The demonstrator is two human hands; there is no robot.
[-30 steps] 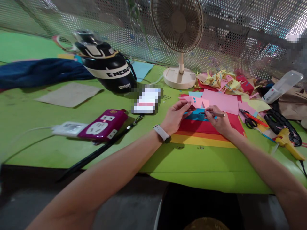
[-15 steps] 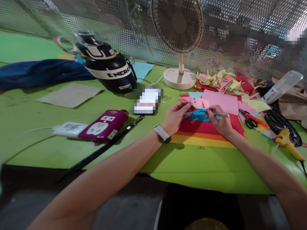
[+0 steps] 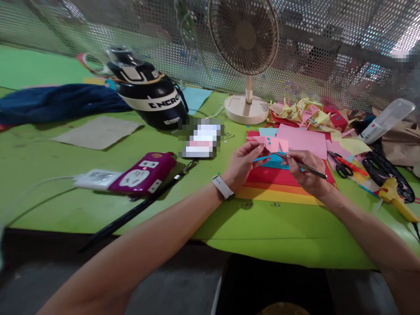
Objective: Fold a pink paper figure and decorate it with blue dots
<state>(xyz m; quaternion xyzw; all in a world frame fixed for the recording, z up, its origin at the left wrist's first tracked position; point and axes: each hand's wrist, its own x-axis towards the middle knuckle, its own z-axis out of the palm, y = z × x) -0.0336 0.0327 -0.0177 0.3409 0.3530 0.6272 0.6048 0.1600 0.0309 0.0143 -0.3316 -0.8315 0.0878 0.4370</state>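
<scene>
My left hand (image 3: pixel 242 165), with a watch (image 3: pixel 223 187) on its wrist, pinches a folded pink paper piece (image 3: pixel 276 145) marked with small blue squares. Slim metal tweezers (image 3: pixel 310 169) lie in the closed fingers of my right hand (image 3: pixel 306 175). Their tip points left, close to the lower edge of the pink piece; whether it touches, I cannot tell. Beneath both hands are layered sheets of coloured paper: a blue sheet (image 3: pixel 277 162), a red sheet (image 3: pixel 262 177) and a yellow sheet (image 3: pixel 262 194). A flat pink sheet (image 3: pixel 303 139) lies just behind.
Scissors (image 3: pixel 344 169), a yellow glue gun (image 3: pixel 392 194) and a clear bottle (image 3: pixel 387 120) are at the right, near heaped folded paper (image 3: pixel 305 113). A fan (image 3: pixel 246 109) stands behind. Leftward are a phone (image 3: pixel 201 140), a purple power strip (image 3: pixel 144 175) and a black jug (image 3: pixel 154 100).
My right hand has turned and shifted slightly right and down, so the tweezers slant more steeply. The pink piece stays in my left hand. The whole view has shifted slightly.
</scene>
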